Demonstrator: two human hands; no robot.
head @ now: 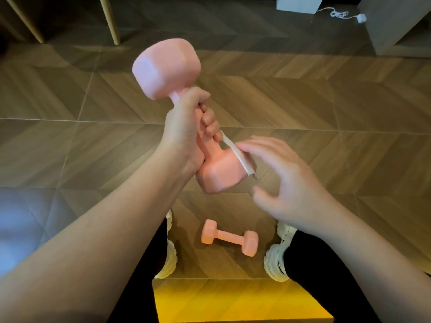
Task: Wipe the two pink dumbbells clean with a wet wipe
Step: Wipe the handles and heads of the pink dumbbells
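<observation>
My left hand (186, 134) grips the handle of a pink dumbbell (166, 68), held up at a tilt with one head far and high and the other head near and low. A white wet wipe (238, 156) lies against the side of the lower head. My right hand (286, 183) has its fingers spread and nearly straight, and the fingertips press the wipe onto that head. A second pink dumbbell (229, 237) lies on the floor between my feet.
Wooden herringbone floor (326, 113) all round. My white shoes (277, 255) flank the lying dumbbell. A yellow surface (233, 301) is at the bottom edge. Wooden furniture legs (109, 22) stand at the top left; a grey cabinet (396, 24) and a white cable (342, 15) are at the top right.
</observation>
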